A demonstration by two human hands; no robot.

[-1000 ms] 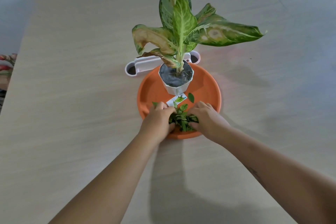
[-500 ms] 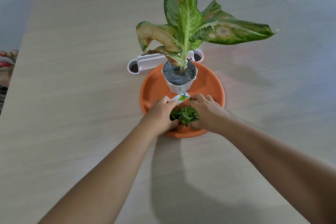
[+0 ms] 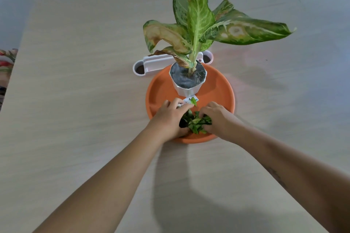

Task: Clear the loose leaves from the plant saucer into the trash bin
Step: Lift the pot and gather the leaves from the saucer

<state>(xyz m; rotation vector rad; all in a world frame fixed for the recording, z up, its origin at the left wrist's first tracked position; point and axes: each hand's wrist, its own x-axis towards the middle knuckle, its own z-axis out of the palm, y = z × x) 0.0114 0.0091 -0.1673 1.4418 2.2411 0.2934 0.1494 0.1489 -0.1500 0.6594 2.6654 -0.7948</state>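
A round orange saucer (image 3: pixel 219 91) sits on a pale wooden table and carries a white pot (image 3: pixel 187 83) with a large-leaved plant (image 3: pixel 197 24). At the saucer's near edge lies a bunch of small green loose leaves (image 3: pixel 196 122). My left hand (image 3: pixel 168 119) and my right hand (image 3: pixel 219 119) cup the bunch from either side, fingers curled around it. A small printed paper tag (image 3: pixel 190 99) lies by my left fingertips with one leaf on it. No trash bin is in view.
A white oblong container (image 3: pixel 157 63) with dark round ends lies just behind the saucer. The table (image 3: pixel 75 81) ends at the left, where red and green foliage (image 3: pixel 6 58) shows. A pale floor lies beyond the far edge.
Both hands have drawn closer together, gathering the scattered leaves into one tight bunch. The single leaf near the pot is no longer apart.
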